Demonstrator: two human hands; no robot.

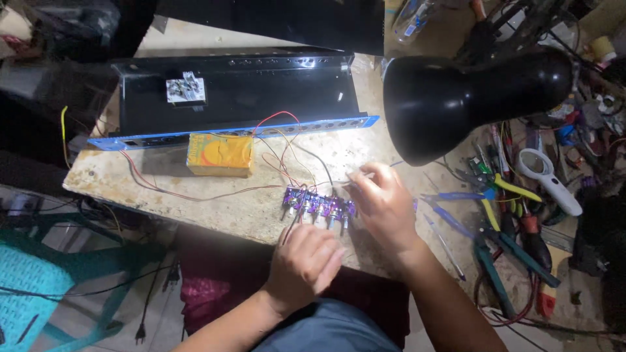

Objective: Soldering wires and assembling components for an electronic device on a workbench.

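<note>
Two hands work at the near bench edge: the left hand (305, 259) is curled into a loose fist just below a purple circuit board (318, 206), what it holds hidden; the right hand (383, 203) pinches a thin tool, barely visible, beside the board. Farther back sits an orange-yellow box (220, 155), its label blurred, then a black chassis (235, 91). One black lamp shade (469, 98) covers the clutter behind it.

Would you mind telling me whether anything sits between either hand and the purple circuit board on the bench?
Nothing visible does. The left hand rests against the near edge of the purple circuit board, and the right hand is at its right end, pinching a thin wire.
</note>
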